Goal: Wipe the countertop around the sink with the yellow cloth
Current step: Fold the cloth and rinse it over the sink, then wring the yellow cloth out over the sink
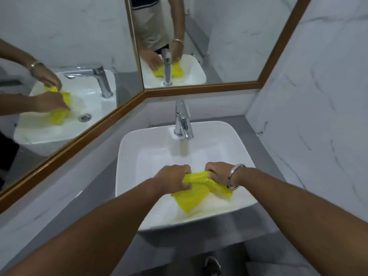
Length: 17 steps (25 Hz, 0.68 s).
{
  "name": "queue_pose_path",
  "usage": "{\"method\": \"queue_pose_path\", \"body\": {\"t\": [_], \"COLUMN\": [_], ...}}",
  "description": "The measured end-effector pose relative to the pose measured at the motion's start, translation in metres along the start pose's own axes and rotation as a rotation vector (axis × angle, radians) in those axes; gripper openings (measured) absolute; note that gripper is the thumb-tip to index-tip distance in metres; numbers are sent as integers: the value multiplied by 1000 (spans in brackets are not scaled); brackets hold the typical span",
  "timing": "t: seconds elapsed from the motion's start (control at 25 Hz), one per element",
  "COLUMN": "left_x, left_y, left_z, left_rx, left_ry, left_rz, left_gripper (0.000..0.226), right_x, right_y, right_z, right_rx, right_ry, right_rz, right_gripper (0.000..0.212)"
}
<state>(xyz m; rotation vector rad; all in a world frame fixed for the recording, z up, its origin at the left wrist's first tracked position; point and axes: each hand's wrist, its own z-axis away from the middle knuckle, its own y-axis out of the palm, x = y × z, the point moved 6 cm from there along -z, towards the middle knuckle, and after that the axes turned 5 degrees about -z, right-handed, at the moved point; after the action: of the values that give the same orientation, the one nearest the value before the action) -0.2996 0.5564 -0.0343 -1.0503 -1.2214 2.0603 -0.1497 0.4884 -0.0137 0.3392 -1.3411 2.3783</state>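
Observation:
A yellow cloth (194, 193) hangs bunched over the basin of the white sink (129, 156). My left hand (172, 179) grips its left end and my right hand (218, 173), with a metal bangle on the wrist, grips its right end. Both fists are closed on the cloth, and its loose corner droops toward the near sink wall. The grey countertop (260, 136) runs around the sink on both sides.
A chrome faucet (183, 120) stands at the back of the sink. Wood-framed mirrors (219, 36) on the back and left walls show the hands and cloth again. A marble wall closes in on the right. A shoe (212, 265) shows on the floor below.

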Motion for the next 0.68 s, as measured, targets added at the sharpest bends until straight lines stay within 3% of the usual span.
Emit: {"method": "queue_pose_path", "body": {"t": [0.28,0.4,0.52,0.68], "left_x": [-34,-107,-192,-320], "left_y": [-80,-106,-114,-77], "left_z": [3,1,3,24], "left_rx": [-58,-12,17,189], "left_ry": [277,457,603,763], "left_rz": [45,-23,-59,35], "left_gripper": [31,29,29,18], "right_x": [9,-3,-25,-69], "right_y": [-37,-44,-40,8], "right_z": [82,160,245,388], "right_rx": [-305,-376,-448,-581], "right_ry": [133,198,288,456], "right_rz": [-79,-45,-7,-177], "right_gripper": [22,30,22,20]}}
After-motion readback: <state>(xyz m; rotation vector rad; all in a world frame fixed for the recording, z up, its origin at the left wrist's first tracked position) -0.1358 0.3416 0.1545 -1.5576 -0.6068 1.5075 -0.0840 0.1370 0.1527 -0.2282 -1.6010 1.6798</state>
